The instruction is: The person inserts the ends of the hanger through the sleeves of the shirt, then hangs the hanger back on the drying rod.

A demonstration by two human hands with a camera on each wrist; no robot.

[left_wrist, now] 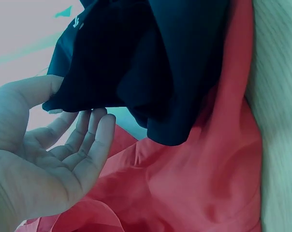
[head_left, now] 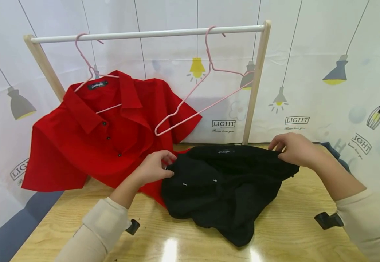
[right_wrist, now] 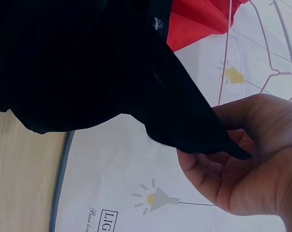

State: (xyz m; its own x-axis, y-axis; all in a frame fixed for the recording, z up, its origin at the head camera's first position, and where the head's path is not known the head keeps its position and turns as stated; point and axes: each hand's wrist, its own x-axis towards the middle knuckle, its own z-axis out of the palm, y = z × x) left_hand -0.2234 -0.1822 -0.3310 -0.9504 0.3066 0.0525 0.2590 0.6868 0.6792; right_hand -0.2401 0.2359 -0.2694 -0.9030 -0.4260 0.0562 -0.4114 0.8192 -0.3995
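A black shirt [head_left: 222,185] with a label at its neck is held up over the table between both hands. My left hand [head_left: 155,167] pinches its left edge between thumb and fingers; the left wrist view shows the black cloth [left_wrist: 117,63] there. At the upper right edge, my right hand [head_left: 294,149] grips the shirt, and a pointed corner of cloth [right_wrist: 204,125] pokes out between thumb and fingers in the right wrist view. Behind it an unloaded pink hanger [head_left: 190,91] hangs on the rail, tilted down to the left.
A red short-sleeved shirt [head_left: 104,134] hangs on another pink hanger [head_left: 85,58] at the left, its lower part behind the black shirt. The white rail [head_left: 150,33] rests on wooden posts. Below lies a wooden table [head_left: 294,225]; dark blue cloth [head_left: 332,151] lies behind the right hand.
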